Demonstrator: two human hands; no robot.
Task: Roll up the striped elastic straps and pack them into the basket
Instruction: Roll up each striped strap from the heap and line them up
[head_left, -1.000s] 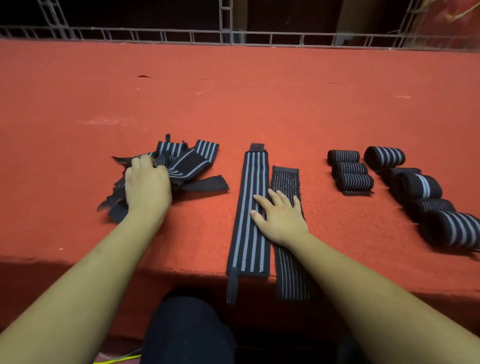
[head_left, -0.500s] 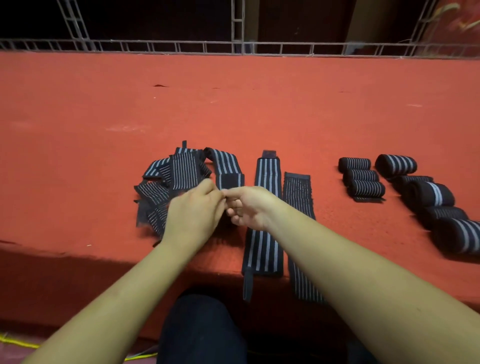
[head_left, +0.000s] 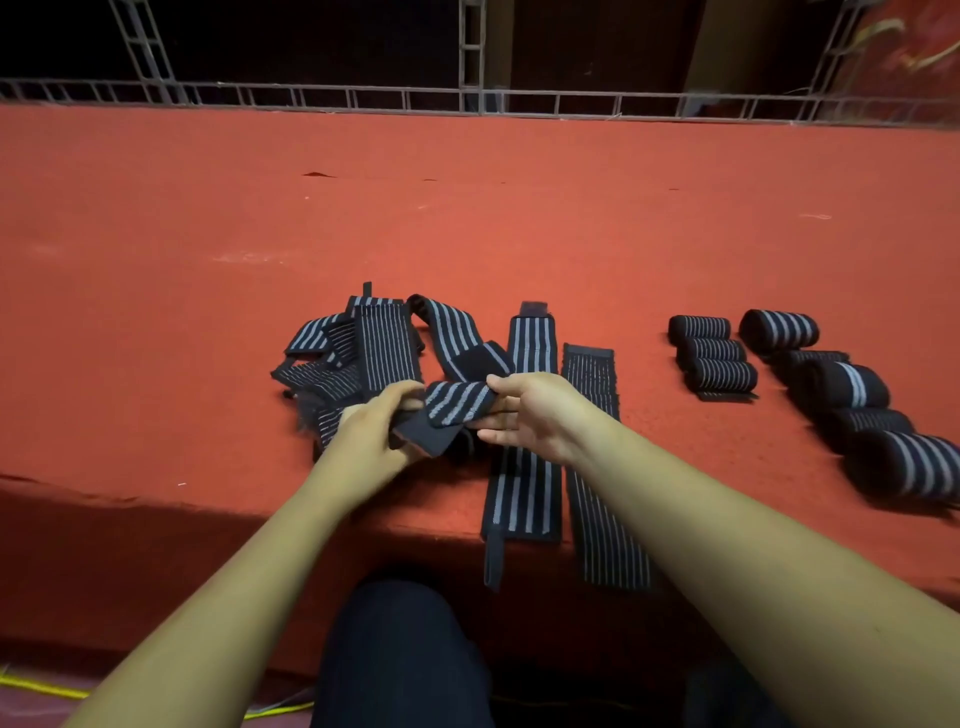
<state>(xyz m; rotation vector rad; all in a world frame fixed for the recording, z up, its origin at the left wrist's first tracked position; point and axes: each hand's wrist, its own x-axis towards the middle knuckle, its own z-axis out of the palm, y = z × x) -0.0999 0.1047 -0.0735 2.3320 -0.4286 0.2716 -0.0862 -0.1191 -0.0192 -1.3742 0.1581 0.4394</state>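
Both forearms reach forward over the red desk (head_left: 467, 208), wrists nearly meeting. The left grip (head_left: 374, 431) curls its fingers round the plain dark end of a striped strap (head_left: 457, 405). The right grip (head_left: 535, 415) pinches the same strap, thumb on top and fingers beneath. The strap is black with grey stripes and spans between the two grips, twisted, then trails beyond them to the loose pile (head_left: 363, 353) past the left grip. Two flat straps (head_left: 524, 499) lie under the right grip, and rolled straps (head_left: 717, 358) sit well to its right.
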